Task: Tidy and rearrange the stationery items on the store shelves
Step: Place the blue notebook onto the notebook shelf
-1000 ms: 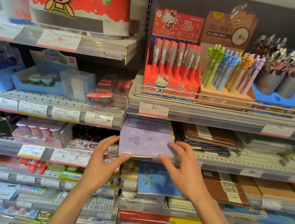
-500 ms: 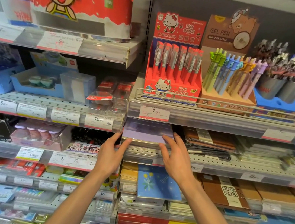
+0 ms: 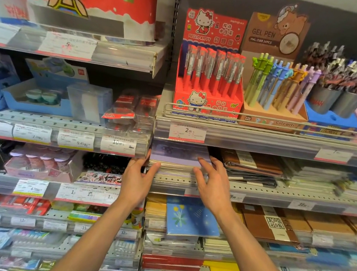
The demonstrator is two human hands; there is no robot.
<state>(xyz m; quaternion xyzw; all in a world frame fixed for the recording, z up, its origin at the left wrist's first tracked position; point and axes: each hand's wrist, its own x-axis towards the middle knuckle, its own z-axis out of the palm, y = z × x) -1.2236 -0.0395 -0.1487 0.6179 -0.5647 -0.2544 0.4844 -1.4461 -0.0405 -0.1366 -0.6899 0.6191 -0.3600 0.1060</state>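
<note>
A: What fills the view?

B: Grey metal store shelves (image 3: 278, 192) packed with stationery. A red Hello Kitty cardboard pen display box (image 3: 209, 83) stands above.

A: And the task's thing?

B: A flat lilac notebook (image 3: 177, 157) tops a stack on the shelf below.

A: The hands?

B: Left hand (image 3: 138, 178) and right hand (image 3: 210, 187), fingers spread loose, touch the stack's front edge.
</note>
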